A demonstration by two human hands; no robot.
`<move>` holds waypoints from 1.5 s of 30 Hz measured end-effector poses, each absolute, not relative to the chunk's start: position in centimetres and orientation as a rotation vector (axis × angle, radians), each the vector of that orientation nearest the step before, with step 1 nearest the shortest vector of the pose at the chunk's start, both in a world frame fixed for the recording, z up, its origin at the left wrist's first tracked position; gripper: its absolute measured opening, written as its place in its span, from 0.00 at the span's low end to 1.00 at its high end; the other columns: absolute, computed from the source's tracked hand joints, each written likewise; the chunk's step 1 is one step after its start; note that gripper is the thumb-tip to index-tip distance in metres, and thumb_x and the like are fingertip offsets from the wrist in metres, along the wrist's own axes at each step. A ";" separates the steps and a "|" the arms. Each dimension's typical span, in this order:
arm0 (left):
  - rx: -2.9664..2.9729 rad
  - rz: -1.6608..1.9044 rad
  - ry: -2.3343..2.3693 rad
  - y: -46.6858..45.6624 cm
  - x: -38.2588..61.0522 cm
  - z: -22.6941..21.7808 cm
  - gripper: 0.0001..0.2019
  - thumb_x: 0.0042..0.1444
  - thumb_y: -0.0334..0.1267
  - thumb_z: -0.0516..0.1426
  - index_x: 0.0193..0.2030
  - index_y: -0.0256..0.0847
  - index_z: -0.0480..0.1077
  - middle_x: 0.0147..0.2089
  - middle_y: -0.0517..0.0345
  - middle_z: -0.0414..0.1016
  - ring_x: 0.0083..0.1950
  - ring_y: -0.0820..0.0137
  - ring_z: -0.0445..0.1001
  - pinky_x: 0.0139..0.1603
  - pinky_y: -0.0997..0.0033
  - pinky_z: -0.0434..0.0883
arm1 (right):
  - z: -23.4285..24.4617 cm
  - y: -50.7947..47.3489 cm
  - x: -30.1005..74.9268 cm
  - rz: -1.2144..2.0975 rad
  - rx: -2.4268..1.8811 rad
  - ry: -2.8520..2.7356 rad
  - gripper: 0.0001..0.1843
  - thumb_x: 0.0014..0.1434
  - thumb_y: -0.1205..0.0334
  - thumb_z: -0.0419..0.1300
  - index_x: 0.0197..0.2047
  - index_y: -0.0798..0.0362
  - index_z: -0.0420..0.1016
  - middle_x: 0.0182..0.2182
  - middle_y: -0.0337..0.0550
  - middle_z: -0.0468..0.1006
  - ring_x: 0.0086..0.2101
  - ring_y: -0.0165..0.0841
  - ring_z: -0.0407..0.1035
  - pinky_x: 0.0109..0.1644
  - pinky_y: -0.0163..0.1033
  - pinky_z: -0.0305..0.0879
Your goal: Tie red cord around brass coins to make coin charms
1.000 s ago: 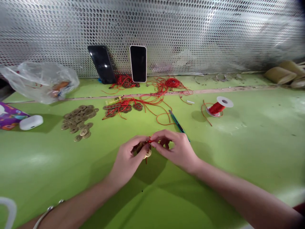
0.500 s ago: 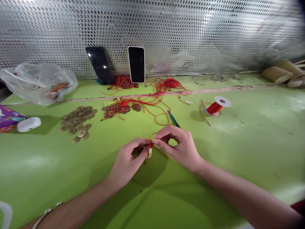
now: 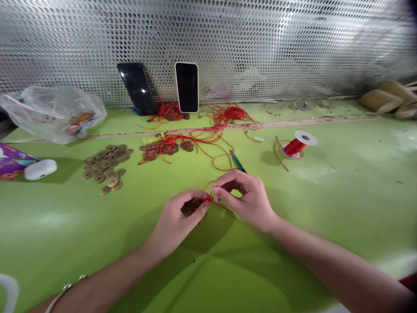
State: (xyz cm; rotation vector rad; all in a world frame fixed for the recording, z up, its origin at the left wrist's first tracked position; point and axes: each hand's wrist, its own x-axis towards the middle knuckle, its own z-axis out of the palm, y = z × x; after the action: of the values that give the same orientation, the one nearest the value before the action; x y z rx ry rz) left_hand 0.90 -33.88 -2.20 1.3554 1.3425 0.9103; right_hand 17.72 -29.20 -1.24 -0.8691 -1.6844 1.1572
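Note:
In the middle of the head view, my left hand (image 3: 177, 219) pinches a knotted piece of red cord (image 3: 207, 199) between thumb and fingertips. Coins tied into that cord are mostly hidden inside the left palm. My right hand (image 3: 246, 198) is closed in a pinch on a strand of the same cord, just right of the knot. One loose cord end sticks out to the right beneath the right fingers. Just beyond the right hand lies a teal-handled pointed tool (image 3: 237, 161), perhaps tweezers or snips. Farther left is a pile of loose brass coins with holes (image 3: 106, 163).
Strung coins with red cords (image 3: 163, 150) lie ahead, a cord tangle (image 3: 233, 113) behind them. A spool of red cord (image 3: 295, 147) stands right. Two phones (image 3: 187, 87) lean on the perforated metal panel (image 3: 228, 43). A plastic bag (image 3: 55, 113) and white earphone case (image 3: 41, 169) sit left.
The left hand has turned slightly, so the coins seen below its thumb are now mostly hidden. The right fingertips have drawn the strand slightly up from the knot.

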 end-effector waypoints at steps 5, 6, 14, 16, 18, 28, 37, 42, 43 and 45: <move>1.369 0.915 1.349 -33.8 1.0 -2.3 0.06 0.53 0.36 0.56 0.35 0.39 0.73 0.32 0.57 0.73 0.32 0.71 0.70 0.33 0.72 0.67 | -1.3 -29.3 17.6 1.213 -0.879 -1.663 0.05 0.55 0.63 0.63 0.33 0.56 0.72 0.27 0.42 0.77 0.26 0.28 0.73 0.31 0.34 0.71; 1.366 0.919 1.350 -33.8 1.0 -2.3 0.05 0.53 0.36 0.56 0.35 0.39 0.73 0.32 0.58 0.73 0.32 0.71 0.70 0.33 0.73 0.67 | -1.3 -29.3 17.6 1.223 -0.880 -1.664 0.05 0.55 0.63 0.62 0.33 0.56 0.72 0.27 0.42 0.77 0.26 0.28 0.73 0.32 0.34 0.71; 1.112 1.047 1.369 -33.6 0.9 -2.0 0.06 0.49 0.37 0.60 0.34 0.39 0.72 0.26 0.62 0.72 0.27 0.75 0.69 0.26 0.78 0.67 | -1.3 -28.9 17.6 1.158 -0.943 -1.848 0.11 0.56 0.58 0.61 0.40 0.54 0.67 0.35 0.43 0.74 0.32 0.28 0.70 0.33 0.31 0.68; 1.044 1.096 1.374 -33.5 0.8 -2.1 0.07 0.48 0.37 0.61 0.34 0.39 0.72 0.28 0.61 0.73 0.28 0.75 0.70 0.26 0.79 0.67 | -1.5 -28.9 17.6 1.143 -0.971 -1.982 0.10 0.58 0.57 0.59 0.33 0.55 0.67 0.30 0.40 0.72 0.30 0.27 0.68 0.31 0.31 0.65; 1.013 1.122 1.378 -33.5 0.8 -2.2 0.07 0.47 0.37 0.61 0.34 0.39 0.72 0.28 0.60 0.74 0.28 0.75 0.70 0.26 0.79 0.68 | -1.5 -28.9 17.5 1.125 -0.989 -2.104 0.11 0.61 0.57 0.56 0.30 0.55 0.68 0.26 0.38 0.71 0.27 0.26 0.65 0.30 0.31 0.62; 1.043 1.140 1.429 -33.4 0.9 -2.1 0.08 0.47 0.39 0.61 0.33 0.39 0.73 0.25 0.61 0.72 0.26 0.75 0.68 0.23 0.79 0.66 | -1.4 -28.9 17.5 1.036 -0.952 -2.183 0.09 0.61 0.65 0.54 0.29 0.56 0.68 0.25 0.37 0.69 0.25 0.24 0.61 0.30 0.30 0.57; 1.001 1.166 1.474 -33.4 1.0 -1.9 0.08 0.46 0.40 0.62 0.33 0.39 0.73 0.27 0.61 0.74 0.27 0.76 0.69 0.23 0.81 0.67 | -1.3 -28.9 17.6 1.024 -0.918 -2.175 0.07 0.58 0.67 0.54 0.28 0.55 0.67 0.24 0.37 0.69 0.26 0.25 0.62 0.31 0.30 0.59; 1.031 1.178 1.497 -33.4 0.8 -2.1 0.09 0.48 0.41 0.62 0.34 0.40 0.74 0.29 0.60 0.75 0.28 0.75 0.70 0.24 0.80 0.67 | -1.2 -28.8 17.6 1.001 -0.923 -2.157 0.07 0.55 0.70 0.54 0.25 0.54 0.64 0.23 0.37 0.68 0.25 0.25 0.62 0.31 0.30 0.59; 1.043 1.178 1.502 -33.4 0.8 -2.2 0.09 0.48 0.41 0.61 0.34 0.40 0.74 0.29 0.60 0.75 0.28 0.75 0.70 0.24 0.80 0.67 | -1.3 -28.8 17.6 0.995 -0.926 -2.156 0.08 0.54 0.70 0.54 0.25 0.54 0.64 0.23 0.37 0.68 0.25 0.25 0.62 0.31 0.30 0.59; 1.058 1.181 1.510 -33.4 0.8 -2.2 0.09 0.48 0.42 0.61 0.35 0.40 0.74 0.29 0.59 0.75 0.28 0.74 0.70 0.25 0.78 0.67 | -1.3 -28.8 17.6 0.976 -0.937 -2.159 0.08 0.53 0.71 0.54 0.24 0.54 0.63 0.22 0.36 0.67 0.24 0.25 0.61 0.30 0.31 0.58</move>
State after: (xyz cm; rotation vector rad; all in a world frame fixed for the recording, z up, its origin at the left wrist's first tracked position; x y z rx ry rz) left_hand 0.82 -33.37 -2.18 1.0582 1.5104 1.1812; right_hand 17.58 -28.78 -1.35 -0.9373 -2.1593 0.9765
